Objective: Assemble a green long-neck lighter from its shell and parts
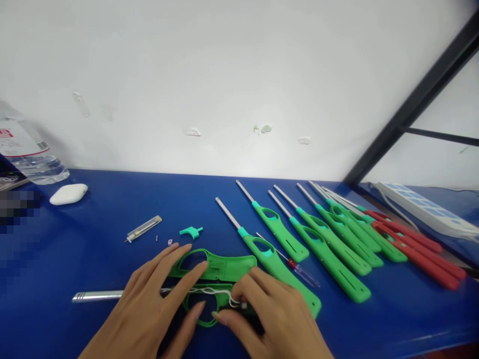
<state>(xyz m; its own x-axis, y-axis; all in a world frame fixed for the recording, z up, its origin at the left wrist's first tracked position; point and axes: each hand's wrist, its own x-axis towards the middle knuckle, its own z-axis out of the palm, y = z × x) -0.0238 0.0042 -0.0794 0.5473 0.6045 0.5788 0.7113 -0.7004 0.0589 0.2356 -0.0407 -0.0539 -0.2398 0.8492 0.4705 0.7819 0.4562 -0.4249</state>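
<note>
Two halves of a green lighter casing lie split apart on the blue table: the upper half [235, 268] shows its inside, and the lower half [207, 323] has a ring-shaped trigger opening. A metal tube [99, 296] runs left from under my left hand [155, 291]. That hand straddles the lower half, thumb and index finger on either side of it, its other fingers reaching to the upper half. White wires [213, 290] trail along the lower half into my right hand [267, 309], which pinches them beside a small dark part [244, 305]. Its fingers partly hide that part.
Beyond my hands lie a teal trigger [192, 232], a clear fuel tank [144, 229] and tiny parts. Several green lighters [329, 262], red lighters [419, 254] and a screwdriver [303, 273] are at right. A white case [69, 194], water bottle [32, 149] and power strip [430, 207] stand farther out.
</note>
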